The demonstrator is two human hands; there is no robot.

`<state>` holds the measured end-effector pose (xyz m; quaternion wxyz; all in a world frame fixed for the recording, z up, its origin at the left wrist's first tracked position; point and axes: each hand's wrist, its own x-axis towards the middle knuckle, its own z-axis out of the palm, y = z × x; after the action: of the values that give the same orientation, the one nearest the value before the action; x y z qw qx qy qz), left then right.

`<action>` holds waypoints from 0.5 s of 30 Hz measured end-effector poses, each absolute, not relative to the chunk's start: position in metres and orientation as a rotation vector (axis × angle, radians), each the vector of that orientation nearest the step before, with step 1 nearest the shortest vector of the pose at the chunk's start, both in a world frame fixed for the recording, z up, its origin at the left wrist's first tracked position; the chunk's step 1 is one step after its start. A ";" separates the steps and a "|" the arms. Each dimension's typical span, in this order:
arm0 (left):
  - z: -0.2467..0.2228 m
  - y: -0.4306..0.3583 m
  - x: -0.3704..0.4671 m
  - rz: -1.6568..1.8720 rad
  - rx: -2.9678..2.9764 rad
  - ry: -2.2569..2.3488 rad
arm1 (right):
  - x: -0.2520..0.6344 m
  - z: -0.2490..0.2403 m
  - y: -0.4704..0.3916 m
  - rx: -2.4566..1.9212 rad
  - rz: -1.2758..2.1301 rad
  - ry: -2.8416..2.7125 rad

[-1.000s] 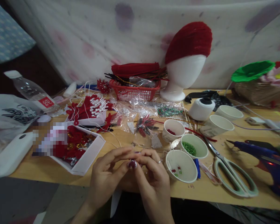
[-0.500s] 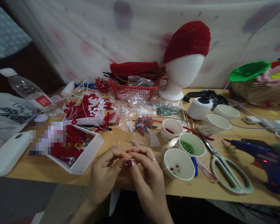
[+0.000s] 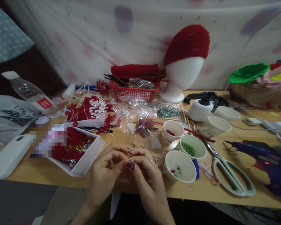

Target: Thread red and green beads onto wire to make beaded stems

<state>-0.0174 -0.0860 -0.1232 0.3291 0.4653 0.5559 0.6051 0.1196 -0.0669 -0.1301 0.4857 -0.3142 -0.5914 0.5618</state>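
My left hand (image 3: 107,172) and my right hand (image 3: 148,175) meet fingertip to fingertip over the front edge of the table. Both are pinched closed around something too small to make out. Just right of my right hand stands a paper cup (image 3: 180,167) with a few red and green beads in it. Behind it are a cup of green beads (image 3: 193,147) and a cup of red beads (image 3: 172,131). An open white box (image 3: 89,156) with red and gold pieces lies left of my left hand.
Scissors (image 3: 227,172) and a blue glue gun (image 3: 259,156) lie at the right. Farther back are a thread spool (image 3: 199,110), a red basket (image 3: 134,93) and a white foam head (image 3: 184,73) with a red cap. A plastic bottle (image 3: 29,90) leans at the left.
The fingertips of both hands have shifted slightly while staying together. The whole view has moved a little, with most things appearing slightly lower.
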 end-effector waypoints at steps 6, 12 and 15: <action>-0.123 -0.087 -0.020 1.586 1.243 1.528 | 0.119 -0.133 -0.067 -0.769 1.440 -1.385; -0.122 -0.087 -0.019 1.646 1.277 1.568 | 0.118 -0.133 -0.064 -0.809 1.457 -1.367; -0.120 -0.086 -0.016 1.688 1.249 1.554 | 0.117 -0.133 -0.064 -0.821 1.454 -1.362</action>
<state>-0.0157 -0.0860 -0.1196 0.2615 0.4613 0.5743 0.6237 0.1175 -0.0641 -0.1331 0.4736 -0.3356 -0.5566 0.5944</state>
